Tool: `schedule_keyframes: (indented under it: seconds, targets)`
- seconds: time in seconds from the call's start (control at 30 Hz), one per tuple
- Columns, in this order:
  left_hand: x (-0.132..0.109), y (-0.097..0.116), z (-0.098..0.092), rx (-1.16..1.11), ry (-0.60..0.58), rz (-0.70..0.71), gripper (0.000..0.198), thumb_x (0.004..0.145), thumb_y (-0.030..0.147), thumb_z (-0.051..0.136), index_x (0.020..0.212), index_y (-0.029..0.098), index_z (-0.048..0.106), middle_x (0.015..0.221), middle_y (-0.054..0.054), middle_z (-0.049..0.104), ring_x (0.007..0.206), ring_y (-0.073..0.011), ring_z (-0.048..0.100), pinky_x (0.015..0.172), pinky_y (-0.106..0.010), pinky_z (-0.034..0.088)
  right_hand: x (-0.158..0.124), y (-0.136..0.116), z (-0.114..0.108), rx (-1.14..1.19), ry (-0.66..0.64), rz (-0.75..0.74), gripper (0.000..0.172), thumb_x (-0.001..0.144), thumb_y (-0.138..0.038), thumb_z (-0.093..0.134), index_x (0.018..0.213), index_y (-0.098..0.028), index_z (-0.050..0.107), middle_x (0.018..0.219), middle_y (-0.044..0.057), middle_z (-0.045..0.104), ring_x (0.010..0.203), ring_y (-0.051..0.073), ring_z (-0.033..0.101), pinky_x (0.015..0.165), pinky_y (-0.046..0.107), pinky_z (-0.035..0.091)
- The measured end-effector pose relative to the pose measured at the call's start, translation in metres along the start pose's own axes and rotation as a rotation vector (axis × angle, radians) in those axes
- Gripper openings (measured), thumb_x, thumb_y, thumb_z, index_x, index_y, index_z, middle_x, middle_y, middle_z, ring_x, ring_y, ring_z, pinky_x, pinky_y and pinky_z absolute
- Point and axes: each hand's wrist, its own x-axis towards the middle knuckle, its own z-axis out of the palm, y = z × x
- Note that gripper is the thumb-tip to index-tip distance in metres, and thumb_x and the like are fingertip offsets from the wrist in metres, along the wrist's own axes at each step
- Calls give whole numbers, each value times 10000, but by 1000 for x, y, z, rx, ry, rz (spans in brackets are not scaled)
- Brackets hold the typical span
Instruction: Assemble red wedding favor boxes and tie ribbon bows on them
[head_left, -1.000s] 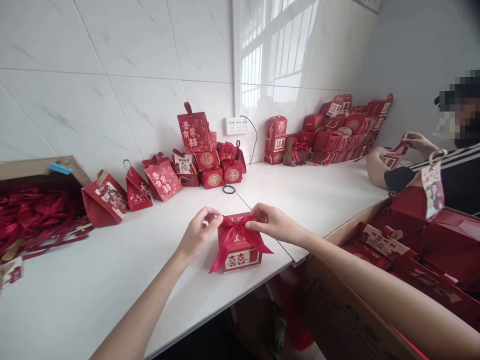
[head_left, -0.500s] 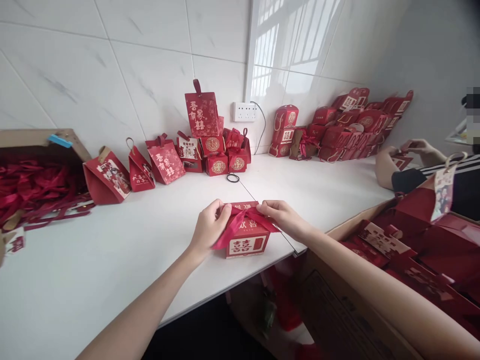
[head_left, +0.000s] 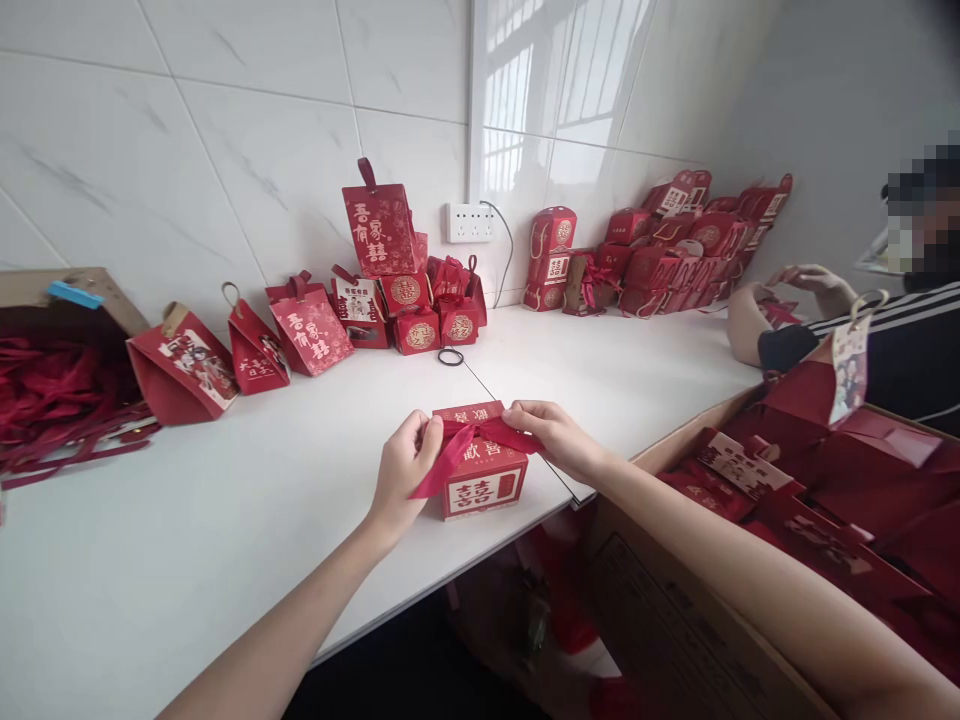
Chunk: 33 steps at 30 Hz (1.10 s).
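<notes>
A red gift box (head_left: 486, 487) with a cream label on its front stands upright on the white table (head_left: 300, 560), near the front edge. Across its top runs a crimson ribbon (head_left: 448, 460), crossed or knotted in the middle. My left hand (head_left: 409, 460) pinches the ribbon at the left side of the box, and a loose tail hangs below the fingers. On the other side, my right hand (head_left: 555, 435) has thumb and fingers closed on the ribbon by the top right edge. The fingers partly hide the ribbon ends.
Along the wall stand several red gift boxes (head_left: 311, 330), with more piled (head_left: 667, 265) at the back right. A carton of ribbons (head_left: 64, 390) is at left. Right of me, a large cardboard box (head_left: 675, 600) holds folded red boxes; beyond it are a co-worker's hands (head_left: 810, 290).
The view has turned a little to the right, so everything sits further left. My hands keep hold of the ribbon, and its middle looks drawn tighter.
</notes>
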Motion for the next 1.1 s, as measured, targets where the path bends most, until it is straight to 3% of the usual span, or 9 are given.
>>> schedule_keyframes:
  seconds: [0.4,0.8,1.0,1.1]
  targets:
    - [-2,-1,3,-39,-10,-19,367,858,404,415,590,209,258,536,53,317,501,-93,318,455,-208,273,1,3,-5,-49,-24,-52,469,677,-514,699,568,-177,392,540,-64,396,497,56,326,504,219,233]
    - [-6,0,7,-62,-11,-53,361,860,383,409,592,209,243,515,61,310,471,-82,298,429,-197,254,1,1,-8,27,-22,25,422,631,-478,744,586,-161,468,597,-17,547,551,93,486,564,234,350]
    - [-3,-2,5,-91,-27,-61,356,829,386,433,579,203,256,521,61,300,483,-78,288,447,-201,253,2,3,-12,-48,-60,73,370,670,-471,706,634,-149,526,636,7,585,598,119,529,612,256,393]
    - [1,-5,2,-149,-82,-64,369,803,406,464,566,197,272,529,53,307,503,-84,298,469,-211,257,5,6,-16,-106,-10,84,349,725,-466,635,644,-138,548,675,28,592,627,124,535,631,261,408]
